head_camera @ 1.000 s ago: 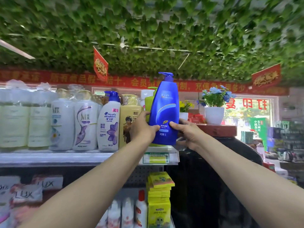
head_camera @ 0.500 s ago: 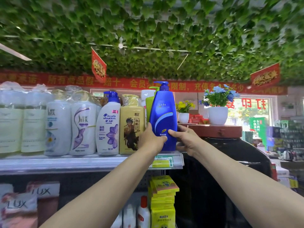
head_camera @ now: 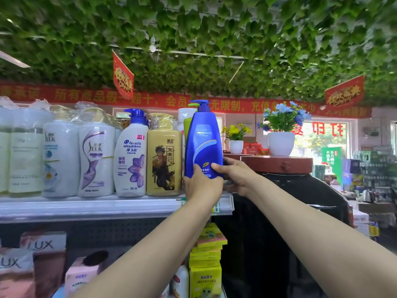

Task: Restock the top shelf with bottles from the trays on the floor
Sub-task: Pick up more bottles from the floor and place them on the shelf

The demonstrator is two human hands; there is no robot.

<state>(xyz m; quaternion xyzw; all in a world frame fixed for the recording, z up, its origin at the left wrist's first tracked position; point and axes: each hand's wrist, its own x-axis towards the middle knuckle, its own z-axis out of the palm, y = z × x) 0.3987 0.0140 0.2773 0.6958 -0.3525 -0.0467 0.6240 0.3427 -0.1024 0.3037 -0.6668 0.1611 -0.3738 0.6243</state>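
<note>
Hands held the blue bottle (head_camera: 203,145) upright at the right end of the top shelf (head_camera: 90,206), just beside the yellow bottle (head_camera: 164,155). Our left hand (head_camera: 202,186) and right hand (head_camera: 233,175) gripped its lower part.

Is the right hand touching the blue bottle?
Touching. Head view shows the right hand with fingers wrapped onto the blue bottle's lower front.

Blue pump bottle (head_camera: 203,143) is lower now vs a sec ago, down at the right end of the top shelf (head_camera: 90,208) next to the yellow bottle (head_camera: 164,155). Both hands slid to its base, left hand (head_camera: 202,186) now covering the bottom.
</note>
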